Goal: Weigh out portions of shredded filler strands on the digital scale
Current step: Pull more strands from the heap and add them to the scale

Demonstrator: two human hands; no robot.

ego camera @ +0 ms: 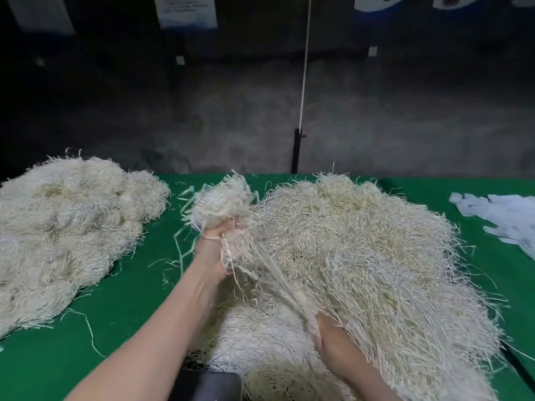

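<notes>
Green cloth covers the table (pixel 121 328) in the head view, and most of what lies on it is the task's material. The large heap of pale cream shredded filler strands (pixel 376 256) spreads from the middle of the frame out to 4 o'clock. A second, rounder heap of the same strands (pixel 66 227) lies at 9 o'clock, well apart from the first. At 6 o'clock, on the bottom edge, a dark grey flat-topped object (pixel 207 383) shows from under the large heap's fringe. It may be the digital scale, but no display shows, so I cannot be sure. Crumpled white scraps (pixel 503 221) lie at 3 o'clock.

The step in hand looks like pulling a portion free of the large heap, with nothing weighed yet. The left hand (pixel 212 237) is raised at the heap's 9 o'clock edge, its forearm reaching up from 7 o'clock. Its fingers are clamped round a bushy tuft of strands (pixel 221 204) that fans up out of the fist. A taut skein runs from that fist down toward 5 o'clock to the right hand (pixel 333 337), whose forearm comes in from the bottom edge. Its fingers are buried in the strands, so whether they pinch or lie spread cannot be told.

The next move, as I judge it, calls for teasing the tuft clear of the strands that tie it to the heap. It then has to be carried to 6 o'clock and laid on the pan, with strands added or plucked off until the reading suits.
</notes>
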